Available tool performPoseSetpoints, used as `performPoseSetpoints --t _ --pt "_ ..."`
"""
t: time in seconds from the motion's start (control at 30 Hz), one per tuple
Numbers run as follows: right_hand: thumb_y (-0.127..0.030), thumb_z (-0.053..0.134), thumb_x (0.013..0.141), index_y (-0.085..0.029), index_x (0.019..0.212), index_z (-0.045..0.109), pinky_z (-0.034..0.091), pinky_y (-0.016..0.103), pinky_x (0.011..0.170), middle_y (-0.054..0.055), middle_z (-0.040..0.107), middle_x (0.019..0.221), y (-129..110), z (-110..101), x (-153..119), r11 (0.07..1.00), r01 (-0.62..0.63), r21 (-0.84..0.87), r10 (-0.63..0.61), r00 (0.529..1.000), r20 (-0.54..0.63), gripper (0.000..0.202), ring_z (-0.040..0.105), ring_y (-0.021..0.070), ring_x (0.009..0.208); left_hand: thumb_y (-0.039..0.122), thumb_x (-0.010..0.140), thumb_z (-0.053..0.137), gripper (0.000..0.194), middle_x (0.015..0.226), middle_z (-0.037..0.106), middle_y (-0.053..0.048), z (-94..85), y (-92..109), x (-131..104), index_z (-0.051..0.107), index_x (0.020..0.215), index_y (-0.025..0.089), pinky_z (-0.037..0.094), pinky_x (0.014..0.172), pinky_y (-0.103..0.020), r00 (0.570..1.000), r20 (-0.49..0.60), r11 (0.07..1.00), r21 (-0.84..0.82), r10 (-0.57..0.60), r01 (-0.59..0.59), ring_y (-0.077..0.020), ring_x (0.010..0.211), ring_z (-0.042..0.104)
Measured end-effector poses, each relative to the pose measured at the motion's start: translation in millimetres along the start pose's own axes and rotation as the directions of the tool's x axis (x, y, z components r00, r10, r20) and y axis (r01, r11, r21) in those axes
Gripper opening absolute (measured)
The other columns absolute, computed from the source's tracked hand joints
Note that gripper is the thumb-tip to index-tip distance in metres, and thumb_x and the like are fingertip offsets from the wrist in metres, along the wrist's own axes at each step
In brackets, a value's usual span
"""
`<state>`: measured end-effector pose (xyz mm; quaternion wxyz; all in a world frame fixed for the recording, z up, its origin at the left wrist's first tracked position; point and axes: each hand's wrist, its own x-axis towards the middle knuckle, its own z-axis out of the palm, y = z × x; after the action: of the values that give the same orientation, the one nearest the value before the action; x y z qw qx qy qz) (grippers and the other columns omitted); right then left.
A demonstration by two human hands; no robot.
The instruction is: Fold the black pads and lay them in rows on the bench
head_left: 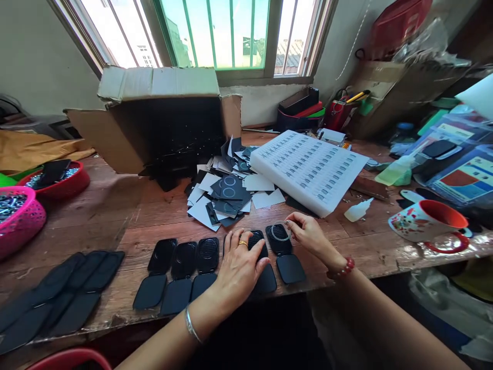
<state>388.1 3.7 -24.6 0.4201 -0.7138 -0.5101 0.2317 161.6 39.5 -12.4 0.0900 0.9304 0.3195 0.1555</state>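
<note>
A row of open black hinged cases [208,254], each a square ribbed half with a flat square half below it, runs along the table's front edge. My left hand [241,262] lies palm down over the middle cases with its fingers spread, hiding parts of them. Between the thumb and fingers of my right hand [306,231] is a thin pale ring [281,239], pinched at its right side. This ring is over the ribbed half of the rightmost case [290,270]; whether it touches the case I cannot tell.
Behind the cases lies a heap of black and white cards [231,192]. A white block with printed rows [308,169] and a small squeeze bottle [358,210] are to the right, near a floral mug [418,226]. More black cases [77,288], a pink basket [29,223] and a cardboard box [127,136] stand leftward.
</note>
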Motion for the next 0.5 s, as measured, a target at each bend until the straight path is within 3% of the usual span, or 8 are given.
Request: performPoseSetpoints --t 0.23,0.5 --pt "-0.034 0.048 0.085 -0.02 0.071 0.058 0.039 0.028 0.054 -0.001 0.055 0.054 7 12 3 0.998 -0.015 -0.068 0.014 1.0 -0.002 0.022 0.051 0.0153 0.05 0.045 0.093 0.057 0.043 0.146 0.047 -0.012 14.8 10 6 0.058 0.135 0.033 0.028 0.112 -0.066 0.999 0.007 0.993 0.113 -0.039 0.038 -0.0373 0.14 0.033" --pt "-0.021 0.051 0.082 -0.019 0.066 0.061 0.04 0.03 0.068 0.006 0.067 0.07 7 17 4 0.976 -0.001 -0.218 -0.011 0.998 -0.055 0.018 0.058 0.0193 0.069 0.05 0.094 0.053 0.043 0.155 0.04 -0.008 17.0 11 10 0.059 0.134 0.034 0.02 0.114 -0.07 0.997 0.054 0.991 0.13 -0.053 0.045 -0.0377 0.146 0.026"
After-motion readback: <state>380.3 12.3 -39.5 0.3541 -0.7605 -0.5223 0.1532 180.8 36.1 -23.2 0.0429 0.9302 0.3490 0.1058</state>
